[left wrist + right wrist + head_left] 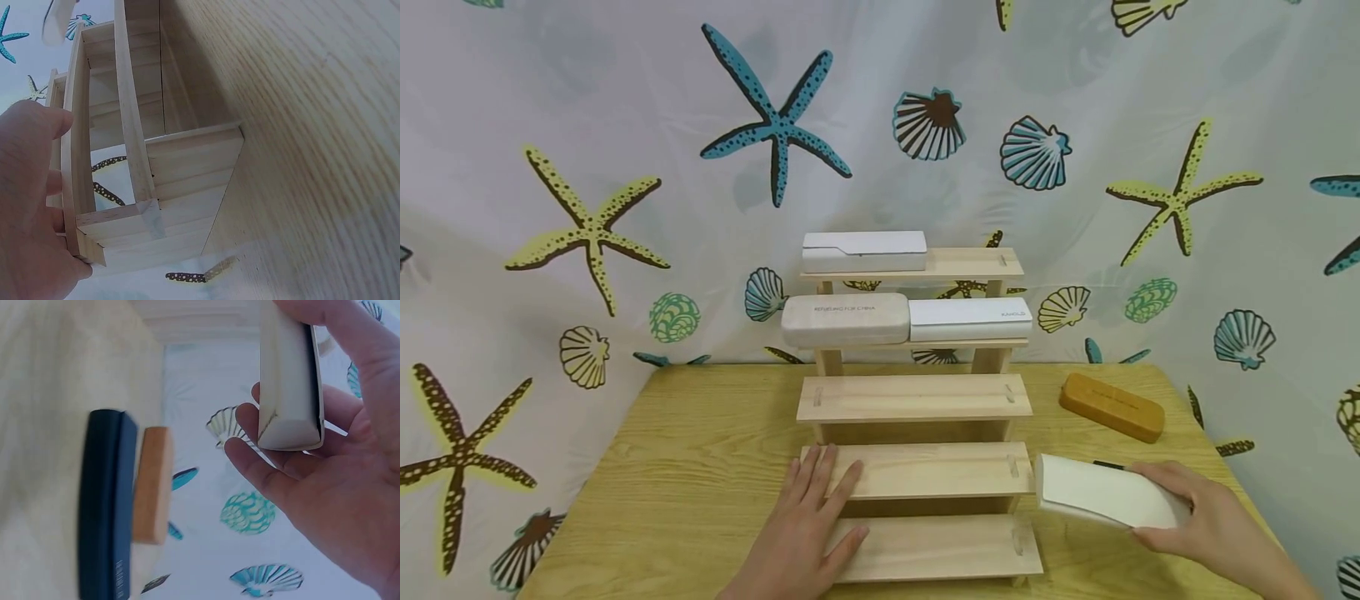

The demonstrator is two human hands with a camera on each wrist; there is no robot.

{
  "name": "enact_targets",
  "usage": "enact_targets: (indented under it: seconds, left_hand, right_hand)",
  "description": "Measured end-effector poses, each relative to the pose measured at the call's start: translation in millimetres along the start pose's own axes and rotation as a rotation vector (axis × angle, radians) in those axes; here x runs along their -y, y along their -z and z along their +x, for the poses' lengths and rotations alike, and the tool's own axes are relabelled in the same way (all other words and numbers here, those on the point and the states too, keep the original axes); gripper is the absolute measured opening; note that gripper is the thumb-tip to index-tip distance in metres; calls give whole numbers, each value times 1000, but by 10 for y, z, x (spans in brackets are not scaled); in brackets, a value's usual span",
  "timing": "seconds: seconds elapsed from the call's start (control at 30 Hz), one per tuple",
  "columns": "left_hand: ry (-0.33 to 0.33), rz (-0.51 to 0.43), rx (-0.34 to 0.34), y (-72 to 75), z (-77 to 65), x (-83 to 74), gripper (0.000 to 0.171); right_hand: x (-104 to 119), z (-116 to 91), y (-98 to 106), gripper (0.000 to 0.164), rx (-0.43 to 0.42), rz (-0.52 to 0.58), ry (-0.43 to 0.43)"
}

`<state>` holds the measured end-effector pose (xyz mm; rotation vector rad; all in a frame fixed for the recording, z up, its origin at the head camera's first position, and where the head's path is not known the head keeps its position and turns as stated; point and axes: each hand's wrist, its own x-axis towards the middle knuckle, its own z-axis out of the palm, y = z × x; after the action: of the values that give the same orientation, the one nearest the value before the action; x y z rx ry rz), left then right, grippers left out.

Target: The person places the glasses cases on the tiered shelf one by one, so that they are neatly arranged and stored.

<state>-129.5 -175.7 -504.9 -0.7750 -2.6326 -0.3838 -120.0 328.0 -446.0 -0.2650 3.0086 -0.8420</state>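
Observation:
My right hand grips one end of a white glasses case, thumb on one side and fingers on the other. The case is held above the table, just right of the stepped wooden rack. In the right wrist view the white case shows its end and side. My left hand rests on the left part of the rack's lower steps, fingers extended. On the upper steps sit a white case, a beige case and another white case.
A tan-orange glasses case lies on the table to the rack's right. Beside it is a dark blue case, almost hidden by the held case in the head view. Behind hangs a sea-patterned cloth.

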Motion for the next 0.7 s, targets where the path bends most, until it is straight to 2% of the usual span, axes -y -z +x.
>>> enact_targets:
  seconds: [0.17,0.3,0.5,0.7]
  left_hand:
    - [11,-13,11,14,-4,-3,72]
    - [22,-29,22,25,-4,-7,71]
    - [37,-39,41,39,-3,-19,70]
    - [41,-20,55,37,-2,-20,71]
  right_hand:
    - [255,187,84,72,-47,39,98]
    - [432,334,102,74,-70,23,167]
    - [638,560,69,73,-61,17,218]
    - [760,686,-5,73,-76,-10,260]
